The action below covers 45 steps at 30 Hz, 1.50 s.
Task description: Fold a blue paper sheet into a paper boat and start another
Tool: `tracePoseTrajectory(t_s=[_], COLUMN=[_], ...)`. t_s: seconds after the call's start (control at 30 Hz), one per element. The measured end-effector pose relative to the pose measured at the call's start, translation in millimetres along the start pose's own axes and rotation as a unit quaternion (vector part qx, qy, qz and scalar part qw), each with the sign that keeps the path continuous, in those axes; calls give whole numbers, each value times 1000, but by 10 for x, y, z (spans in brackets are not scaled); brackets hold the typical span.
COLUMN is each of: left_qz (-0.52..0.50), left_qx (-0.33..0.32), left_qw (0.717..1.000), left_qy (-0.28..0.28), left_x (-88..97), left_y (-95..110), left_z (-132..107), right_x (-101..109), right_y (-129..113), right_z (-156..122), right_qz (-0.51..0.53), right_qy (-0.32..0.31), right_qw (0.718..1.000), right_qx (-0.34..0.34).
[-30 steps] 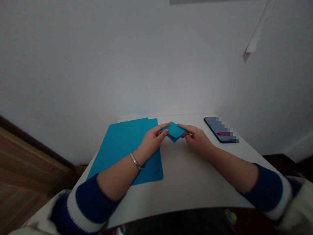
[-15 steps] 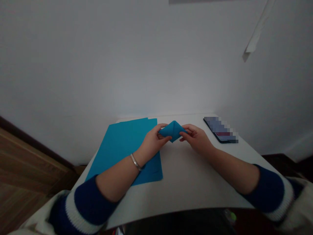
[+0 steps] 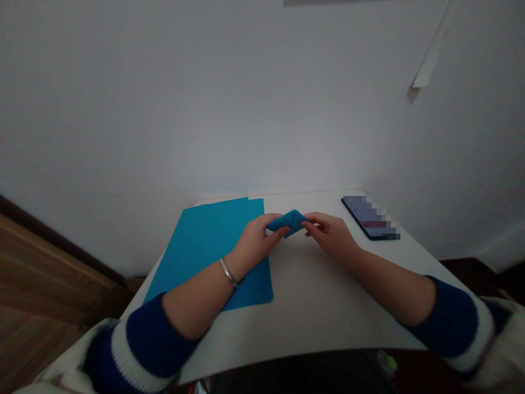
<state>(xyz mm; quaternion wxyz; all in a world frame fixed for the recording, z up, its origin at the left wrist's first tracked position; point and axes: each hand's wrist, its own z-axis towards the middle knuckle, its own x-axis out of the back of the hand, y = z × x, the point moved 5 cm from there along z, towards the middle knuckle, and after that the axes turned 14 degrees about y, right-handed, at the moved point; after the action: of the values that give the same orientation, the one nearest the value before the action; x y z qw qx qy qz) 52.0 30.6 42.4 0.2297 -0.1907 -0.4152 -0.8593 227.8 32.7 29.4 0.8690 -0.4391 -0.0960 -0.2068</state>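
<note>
Between both hands, a little above the table, is a small piece of folded blue paper [image 3: 294, 220], diamond-like in outline with a crease across its middle. My left hand [image 3: 262, 234] pinches its left side, thumb on the near face and fingers behind. My right hand [image 3: 328, 231] grips the right corner between thumb and fingers. Some fingertips are hidden behind the paper. Under my left forearm lie flat sheets of blue paper [image 3: 205, 241], slightly out of line with each other at the far edge.
The white table [image 3: 320, 306] stands against a pale wall [image 3: 262, 109]. A phone [image 3: 365, 219], its screen blurred out, lies at the table's right rear. Wooden furniture [image 3: 49, 295] stands to the left. Dark space with a few small objects shows below the table's front edge.
The folded paper has tilted and looks flatter, its top point slightly lower and further right. Both hands keep hold of it and have barely shifted.
</note>
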Motion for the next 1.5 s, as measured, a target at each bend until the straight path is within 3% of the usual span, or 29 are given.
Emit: tracePoseTrajectory(t_s=[0.23, 0.5, 0.87, 1.37, 1.5], left_qz=[-18, -19, -74, -116, -128], left_qx=[-113, -120, -181, -111, -46], left_qw=[990, 992, 978, 980, 983], left_qy=[77, 42, 70, 115, 127], left_x=[116, 34, 89, 111, 95], left_y=[139, 90, 195, 62, -66], left_z=[12, 4, -15, 29, 54], right_x=[36, 47, 51, 65, 70], right_y=[-71, -118, -212, 15, 81], right_z=[-4, 1, -21, 35, 53], right_qz=[-23, 3, -12, 58, 58], right_qy=[31, 33, 25, 64, 73], right_qw=[996, 996, 989, 995, 995], right_qx=[81, 80, 146, 52, 33])
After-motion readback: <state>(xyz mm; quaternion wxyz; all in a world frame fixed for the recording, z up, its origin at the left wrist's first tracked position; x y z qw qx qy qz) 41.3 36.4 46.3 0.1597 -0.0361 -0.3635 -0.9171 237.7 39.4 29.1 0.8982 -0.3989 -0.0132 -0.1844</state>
